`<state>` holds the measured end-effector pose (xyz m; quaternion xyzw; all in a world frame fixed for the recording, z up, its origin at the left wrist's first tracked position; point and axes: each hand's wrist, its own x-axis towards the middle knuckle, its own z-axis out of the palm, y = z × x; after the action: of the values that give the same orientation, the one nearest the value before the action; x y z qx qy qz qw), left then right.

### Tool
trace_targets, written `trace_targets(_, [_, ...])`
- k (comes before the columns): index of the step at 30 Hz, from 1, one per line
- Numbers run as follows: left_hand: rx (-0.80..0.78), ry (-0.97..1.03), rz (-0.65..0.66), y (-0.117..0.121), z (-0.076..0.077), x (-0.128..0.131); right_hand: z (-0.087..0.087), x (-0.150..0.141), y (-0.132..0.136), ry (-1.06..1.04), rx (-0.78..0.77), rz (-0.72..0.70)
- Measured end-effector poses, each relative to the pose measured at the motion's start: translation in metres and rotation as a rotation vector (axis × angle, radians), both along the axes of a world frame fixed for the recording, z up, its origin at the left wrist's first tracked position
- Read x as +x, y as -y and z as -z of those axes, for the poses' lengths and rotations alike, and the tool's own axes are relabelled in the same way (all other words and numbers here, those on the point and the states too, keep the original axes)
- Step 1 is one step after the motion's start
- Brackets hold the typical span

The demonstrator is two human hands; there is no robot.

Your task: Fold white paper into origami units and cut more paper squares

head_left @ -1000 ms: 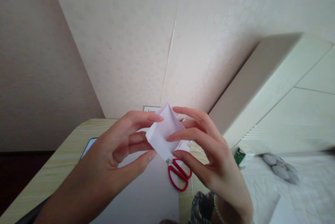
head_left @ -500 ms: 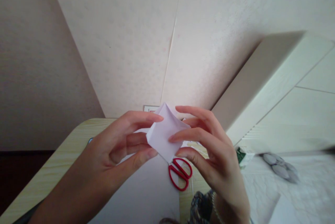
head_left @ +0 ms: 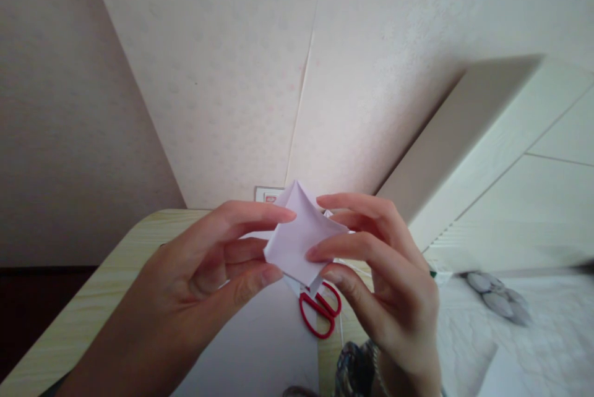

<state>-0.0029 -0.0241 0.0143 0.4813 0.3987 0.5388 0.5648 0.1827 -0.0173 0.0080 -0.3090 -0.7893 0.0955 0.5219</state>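
Note:
A small folded piece of white paper (head_left: 293,239), pointed at the top and with open layers at its lower edge, is held up above the table between both hands. My left hand (head_left: 218,261) pinches its left side, the index finger on the front face and the thumb at the lower left edge. My right hand (head_left: 380,267) grips the right side, one fingertip pressed on the front face and the thumb under the lower right edge. Red-handled scissors (head_left: 317,316) lie just below the paper, their blades hidden behind it.
A large white sheet (head_left: 260,341) lies on the light wood-patterned table (head_left: 134,267). Behind the table rises a papered wall (head_left: 232,75) with a socket plate (head_left: 266,193) low on it. To the right are a white cabinet (head_left: 501,187) and a pale quilted surface (head_left: 547,323).
The folded paper and both hands have shifted slightly to the right. Its lower edge now shows layers spread apart, and it covers more of the scissors.

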Motion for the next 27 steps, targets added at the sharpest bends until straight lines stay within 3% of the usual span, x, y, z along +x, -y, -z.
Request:
trace_targets(7, [-0.042,-0.026,-0.073,0.006,-0.003,0.003,0.000,-0.002,0.002,0.016,0.020,0.056])
trace_targets(14, [0.146,-0.168,-0.177,0.003,0.000,0.001,0.001,-0.006,0.002,0.029,0.003,0.106])
trace_targets(27, [0.169,-0.247,-0.270,0.005,0.000,0.004,0.002,-0.010,0.001,0.052,-0.004,0.092])
